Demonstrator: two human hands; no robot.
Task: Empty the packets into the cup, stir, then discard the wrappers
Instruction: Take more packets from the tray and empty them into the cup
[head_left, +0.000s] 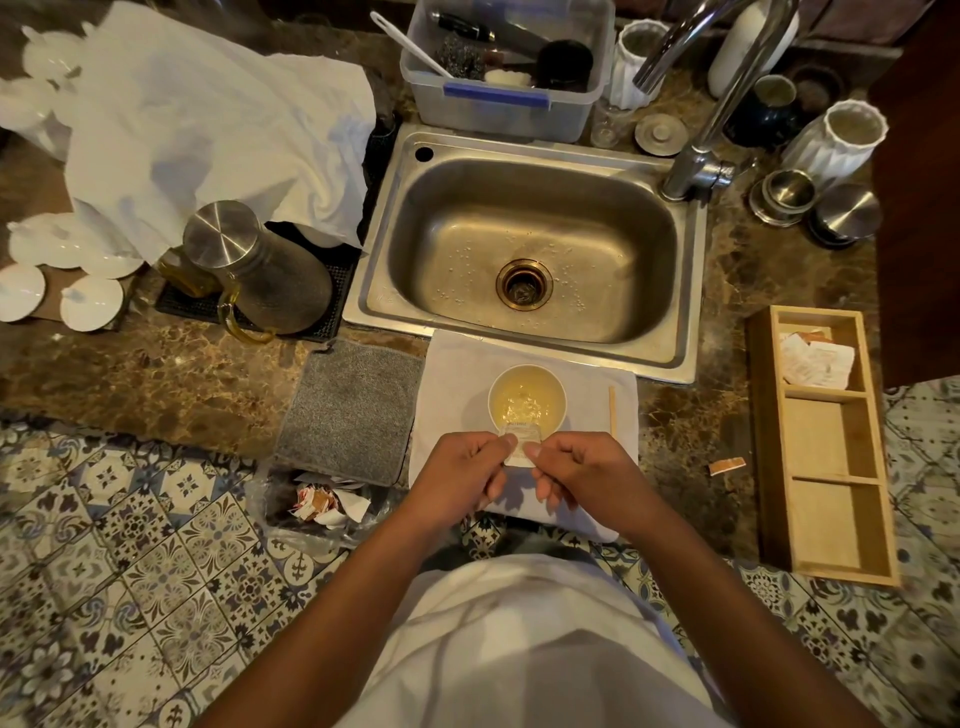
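A white cup (526, 379) holding pale yellow liquid stands on a white cloth (452, 374) just in front of the sink. Directly below its near rim I hold a small white packet (521, 441) pinched between both hands. My left hand (457, 473) grips its left side and my right hand (576, 470) grips its right side. A thin wooden stir stick (612, 410) lies on the cloth to the right of the cup. More packets (815, 361) lie in the far compartment of a wooden box (883, 467) at the right.
A steel sink (524, 249) lies behind the cup, its tap (696, 171) at the right. A grey mat (353, 410) lies left of the cloth. Below the counter edge a bag holds torn wrappers (322, 506). A torn orange scrap (727, 466) lies on the counter. A steel jug (254, 270) stands at the left.
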